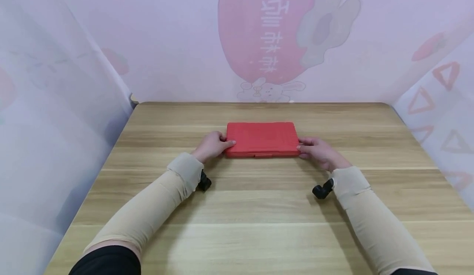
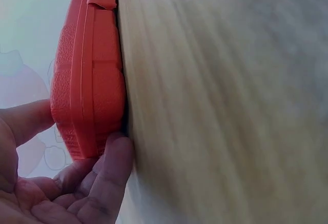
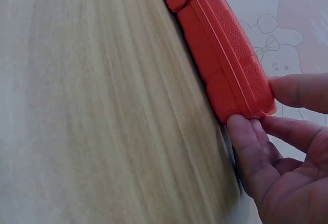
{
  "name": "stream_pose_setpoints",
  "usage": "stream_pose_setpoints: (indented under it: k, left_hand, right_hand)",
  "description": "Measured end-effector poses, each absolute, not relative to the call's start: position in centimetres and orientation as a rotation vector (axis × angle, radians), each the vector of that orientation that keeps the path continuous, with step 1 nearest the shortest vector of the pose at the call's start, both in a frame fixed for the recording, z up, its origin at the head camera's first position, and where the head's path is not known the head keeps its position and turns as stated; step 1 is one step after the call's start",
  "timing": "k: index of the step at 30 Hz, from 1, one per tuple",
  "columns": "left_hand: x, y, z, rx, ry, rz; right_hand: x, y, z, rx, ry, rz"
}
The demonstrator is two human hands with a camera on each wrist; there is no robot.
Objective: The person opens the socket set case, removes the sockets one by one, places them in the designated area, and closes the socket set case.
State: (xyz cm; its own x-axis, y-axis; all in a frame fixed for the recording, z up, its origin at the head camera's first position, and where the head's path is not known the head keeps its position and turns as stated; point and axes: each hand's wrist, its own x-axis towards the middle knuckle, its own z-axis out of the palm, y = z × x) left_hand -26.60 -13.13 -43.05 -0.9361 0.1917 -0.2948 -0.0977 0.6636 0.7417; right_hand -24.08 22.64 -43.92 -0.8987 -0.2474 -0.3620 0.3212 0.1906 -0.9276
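A flat red plastic case (image 1: 262, 138), closed, lies on the wooden table with its latch (image 1: 263, 156) facing the person. My left hand (image 1: 212, 145) grips its left end, thumb on the lid and fingers curled at the side near the bottom edge. At the opposite end, my right hand (image 1: 318, 151) holds the case the same way. The left wrist view shows the textured case side (image 2: 105, 88) between thumb and fingers. In the right wrist view, the thumb (image 3: 300, 92) presses the lid while fingertips touch the lower corner. Whatever is inside the case is hidden.
The wood-grain table (image 1: 259, 217) reaches to a pale printed curtain (image 1: 177, 40) at the back, with more curtain on both sides. Black wrist cameras (image 1: 323, 189) hang below each cream sleeve.
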Motion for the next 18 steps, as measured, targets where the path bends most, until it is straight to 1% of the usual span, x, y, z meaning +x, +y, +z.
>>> stream_pose_setpoints:
  k: [4,7,10,13,15,18]
  left_hand:
    - [-27.2,-13.6,-41.8,0.177,2.435,1.205]
    - [-28.2,-13.6,-40.3,0.327,2.458,1.159]
    - [-29.1,-12.6,-39.0,0.555,2.568,0.876]
    - [-29.6,-11.3,-38.6,0.727,2.604,0.517]
    - [-29.8,-10.6,-38.8,0.766,2.596,0.332]
    - [-30.0,-10.2,-39.2,0.760,2.586,0.200]
  right_hand:
    - [-22.8,22.4,-44.0,0.144,1.978,-1.879]
    - [-21.3,22.1,-43.7,0.250,1.913,-2.006]
    - [-19.8,21.7,-43.6,0.339,1.819,-2.128]
    - [-18.6,20.9,-43.8,0.335,1.701,-2.212]
    - [-18.0,20.1,-44.0,0.313,1.627,-2.238]
    - [-17.7,18.9,-44.3,0.273,1.562,-2.238]
